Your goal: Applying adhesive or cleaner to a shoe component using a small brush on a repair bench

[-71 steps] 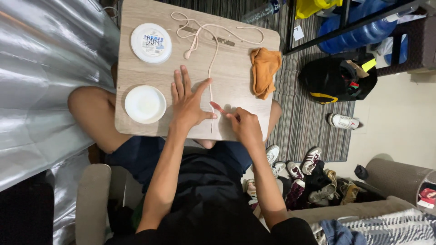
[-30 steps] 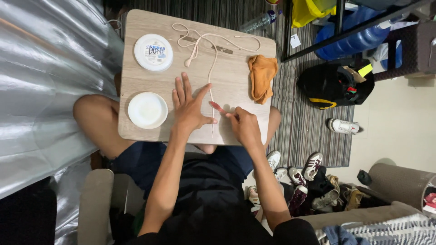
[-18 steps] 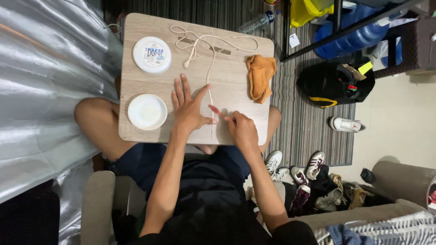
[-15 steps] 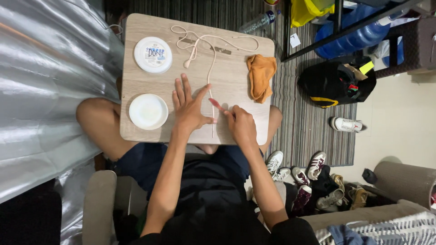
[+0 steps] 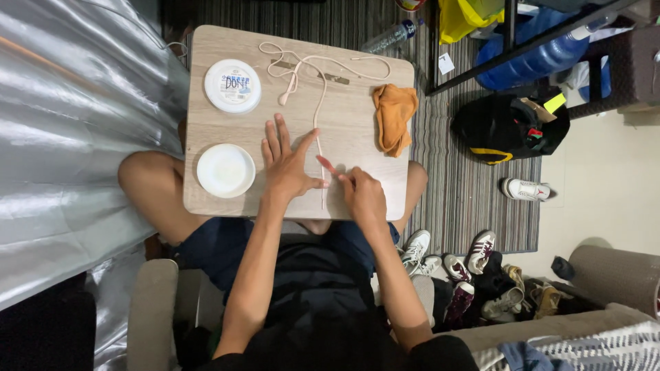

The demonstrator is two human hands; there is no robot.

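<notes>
My left hand (image 5: 287, 163) lies flat on the small wooden table (image 5: 357, 96), fingers spread, pressing down beside a thin cream cord (image 5: 320, 96). The cord runs from a loose loop at the table's far edge down toward me. My right hand (image 5: 360, 194) is curled just right of the cord near the front edge, pinching a small pink-tipped tool (image 5: 328, 167) against the cord. A white sheet under the right hand is mostly hidden.
A white open tub (image 5: 225, 170) and its printed round lid (image 5: 233, 86) sit on the table's left side. An orange cloth (image 5: 394, 117) lies at the right. On the floor are a black bag (image 5: 509, 128), shoes (image 5: 460, 264), a plastic bottle (image 5: 392, 36) and a striped rug (image 5: 454, 185).
Both hands stay in nearly the same place on the cord. The view has drifted slightly, so the table sits a little lower in the frame.
</notes>
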